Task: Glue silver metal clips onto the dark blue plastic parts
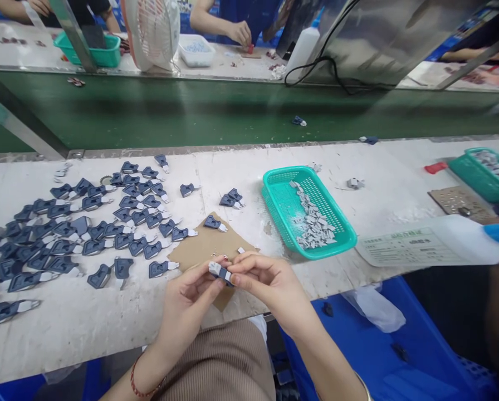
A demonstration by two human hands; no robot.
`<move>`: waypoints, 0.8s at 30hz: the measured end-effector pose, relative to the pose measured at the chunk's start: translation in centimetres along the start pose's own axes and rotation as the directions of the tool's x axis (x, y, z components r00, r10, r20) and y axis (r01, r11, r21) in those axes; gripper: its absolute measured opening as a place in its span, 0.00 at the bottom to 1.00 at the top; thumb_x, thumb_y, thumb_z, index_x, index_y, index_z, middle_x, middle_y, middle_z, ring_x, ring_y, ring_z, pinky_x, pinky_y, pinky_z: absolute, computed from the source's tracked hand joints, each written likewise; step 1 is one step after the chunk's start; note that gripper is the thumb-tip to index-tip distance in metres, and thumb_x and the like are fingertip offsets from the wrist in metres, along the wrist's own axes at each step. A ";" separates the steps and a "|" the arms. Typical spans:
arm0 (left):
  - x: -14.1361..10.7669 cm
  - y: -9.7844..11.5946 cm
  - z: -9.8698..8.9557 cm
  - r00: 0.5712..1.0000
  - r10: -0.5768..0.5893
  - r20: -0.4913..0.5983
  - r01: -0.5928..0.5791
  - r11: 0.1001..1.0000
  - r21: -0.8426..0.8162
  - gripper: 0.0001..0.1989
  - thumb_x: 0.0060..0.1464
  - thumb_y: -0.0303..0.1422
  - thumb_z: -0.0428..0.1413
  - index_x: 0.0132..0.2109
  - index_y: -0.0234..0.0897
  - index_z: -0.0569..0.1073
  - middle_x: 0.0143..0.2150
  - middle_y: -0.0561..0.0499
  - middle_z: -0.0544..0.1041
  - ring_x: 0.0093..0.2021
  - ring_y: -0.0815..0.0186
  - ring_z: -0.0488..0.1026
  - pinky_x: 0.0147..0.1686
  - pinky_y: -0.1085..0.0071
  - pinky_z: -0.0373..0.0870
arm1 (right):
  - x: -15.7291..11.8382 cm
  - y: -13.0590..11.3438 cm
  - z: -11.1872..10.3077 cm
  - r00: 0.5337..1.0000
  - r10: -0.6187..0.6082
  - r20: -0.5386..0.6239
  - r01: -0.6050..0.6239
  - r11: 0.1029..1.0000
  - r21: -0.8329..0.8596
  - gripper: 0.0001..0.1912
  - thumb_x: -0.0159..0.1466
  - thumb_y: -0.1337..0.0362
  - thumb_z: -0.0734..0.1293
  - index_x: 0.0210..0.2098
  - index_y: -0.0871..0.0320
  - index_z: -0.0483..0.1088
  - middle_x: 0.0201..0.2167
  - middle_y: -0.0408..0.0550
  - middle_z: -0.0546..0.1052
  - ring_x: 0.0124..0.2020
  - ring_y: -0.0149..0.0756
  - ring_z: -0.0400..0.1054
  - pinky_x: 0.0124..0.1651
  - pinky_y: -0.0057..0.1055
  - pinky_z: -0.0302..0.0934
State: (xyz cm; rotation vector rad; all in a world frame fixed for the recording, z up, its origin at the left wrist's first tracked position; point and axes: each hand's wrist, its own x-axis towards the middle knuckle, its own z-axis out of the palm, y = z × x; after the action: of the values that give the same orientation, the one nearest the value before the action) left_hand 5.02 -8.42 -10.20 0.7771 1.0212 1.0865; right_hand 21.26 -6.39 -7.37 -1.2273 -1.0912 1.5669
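A small dark blue and light grey part (221, 273) is pinched between both hands above the front of a brown cardboard piece (199, 248). My left hand (191, 301) closes its fingers on the part's left side, and my right hand (272, 281) grips its right end. One similar part (215, 223) lies on the cardboard. Many more blue parts with pale tips (124, 240) spread over the table to the left. Right of the hands, a green basket (270, 214) holds small grey pieces (316, 228).
A white bottle with a blue cap (437, 240) lies at the right, near another green basket (475, 175). A blue bin (345, 340) stands below the table edge. Across the green belt (182, 111), a person's hand (241, 33) is at another table.
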 end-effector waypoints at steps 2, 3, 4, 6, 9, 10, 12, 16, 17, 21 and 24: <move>-0.1 -0.2 0.0 1.000 0.020 0.019 -0.020 1.000 -0.003 0.17 0.56 0.32 0.61 0.53 0.43 0.78 0.55 0.47 0.79 0.56 0.58 0.75 0.55 0.66 0.73 | -0.1 0.5 0.6 0.997 -0.039 -0.072 0.039 0.999 -0.002 0.04 0.55 0.64 0.76 0.31 0.53 0.80 0.35 0.46 0.79 0.39 0.35 0.76 0.43 0.31 0.71; -0.1 -0.3 0.0 0.999 0.024 0.025 -0.023 1.000 -0.008 0.20 0.55 0.32 0.62 0.55 0.43 0.76 0.56 0.47 0.79 0.57 0.58 0.75 0.55 0.66 0.73 | -0.2 0.7 0.9 0.992 -0.069 -0.107 0.066 0.997 -0.025 0.03 0.55 0.64 0.76 0.31 0.53 0.80 0.36 0.46 0.79 0.40 0.36 0.76 0.44 0.32 0.71; 0.0 -0.5 0.0 1.000 0.019 0.022 -0.018 1.000 -0.012 0.22 0.54 0.32 0.63 0.56 0.44 0.75 0.56 0.47 0.78 0.57 0.58 0.75 0.55 0.66 0.73 | -0.4 0.9 1.3 0.985 -0.104 -0.136 0.097 0.993 -0.060 0.02 0.56 0.65 0.75 0.31 0.53 0.80 0.36 0.47 0.80 0.41 0.36 0.76 0.45 0.32 0.71; 0.2 -0.6 0.0 1.000 -0.006 -0.009 0.006 1.000 -0.015 0.23 0.51 0.32 0.65 0.55 0.42 0.76 0.53 0.46 0.80 0.54 0.58 0.77 0.52 0.67 0.75 | -0.6 1.1 1.9 0.973 -0.170 -0.155 0.149 0.979 -0.138 0.03 0.58 0.67 0.73 0.31 0.53 0.80 0.36 0.47 0.80 0.42 0.37 0.75 0.48 0.33 0.70; 0.9 -0.3 -0.4 0.999 -0.028 -0.040 0.028 1.000 0.012 0.20 0.50 0.33 0.65 0.51 0.38 0.77 0.46 0.45 0.83 0.48 0.58 0.80 0.48 0.67 0.77 | -0.7 0.7 1.5 0.976 -0.205 -0.071 0.189 0.963 -0.190 0.06 0.62 0.66 0.70 0.34 0.52 0.80 0.36 0.48 0.80 0.41 0.37 0.76 0.47 0.34 0.70; 1.2 0.0 -0.7 0.999 -0.019 -0.047 0.021 0.999 0.044 0.20 0.51 0.34 0.65 0.52 0.37 0.77 0.45 0.45 0.83 0.47 0.59 0.80 0.47 0.67 0.77 | -0.7 0.4 0.9 0.976 -0.213 -0.042 0.199 0.955 -0.218 0.06 0.63 0.65 0.69 0.35 0.52 0.80 0.36 0.48 0.81 0.41 0.37 0.76 0.46 0.34 0.70; 1.9 1.0 -1.3 0.997 0.021 -0.068 -0.010 0.987 0.161 0.20 0.52 0.36 0.63 0.52 0.37 0.76 0.46 0.45 0.83 0.47 0.59 0.80 0.47 0.67 0.77 | -0.5 -0.4 -1.1 0.960 -0.274 -0.050 0.241 0.908 -0.343 0.07 0.64 0.65 0.68 0.36 0.52 0.80 0.36 0.47 0.81 0.40 0.37 0.75 0.45 0.34 0.70; 4.3 3.6 -3.1 0.978 0.200 -0.060 -0.148 0.867 0.476 0.19 0.54 0.37 0.60 0.53 0.37 0.71 0.45 0.44 0.83 0.47 0.60 0.79 0.45 0.67 0.75 | 0.6 -2.0 -7.9 0.843 -0.471 -0.261 0.153 0.674 -0.723 0.09 0.65 0.62 0.65 0.39 0.54 0.78 0.40 0.49 0.80 0.44 0.41 0.73 0.48 0.37 0.68; 5.3 4.3 -3.6 0.970 0.241 -0.035 -0.182 0.812 0.554 0.19 0.55 0.38 0.59 0.52 0.38 0.69 0.45 0.45 0.83 0.44 0.61 0.79 0.43 0.67 0.74 | 0.9 -2.3 -9.8 0.827 -0.485 -0.284 0.087 0.609 -0.789 0.11 0.65 0.61 0.65 0.41 0.55 0.78 0.41 0.50 0.80 0.43 0.42 0.73 0.46 0.38 0.68; 9.9 6.1 -5.0 0.937 0.318 0.143 -0.284 0.458 0.842 0.14 0.57 0.40 0.55 0.47 0.38 0.67 0.42 0.46 0.82 0.29 0.64 0.75 0.32 0.68 0.70 | 2.4 -2.8 -15.7 0.914 -0.328 -0.237 -0.119 0.342 -0.932 0.14 0.63 0.65 0.62 0.43 0.59 0.77 0.44 0.55 0.80 0.44 0.48 0.74 0.45 0.43 0.67; 13.1 6.7 -5.4 0.916 0.277 0.292 -0.340 0.148 0.929 0.16 0.58 0.40 0.53 0.49 0.36 0.71 0.36 0.46 0.80 0.28 0.61 0.73 0.31 0.67 0.68 | 2.9 -3.1 -17.2 0.963 -0.213 -0.166 -0.110 0.253 -0.961 0.15 0.62 0.69 0.61 0.42 0.59 0.77 0.44 0.54 0.80 0.45 0.47 0.75 0.45 0.40 0.68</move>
State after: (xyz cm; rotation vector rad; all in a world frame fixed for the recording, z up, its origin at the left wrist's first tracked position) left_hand -0.57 6.22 -9.70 2.1714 1.5443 0.5884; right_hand 37.97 -0.58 -7.51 -2.0838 -2.0063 0.4222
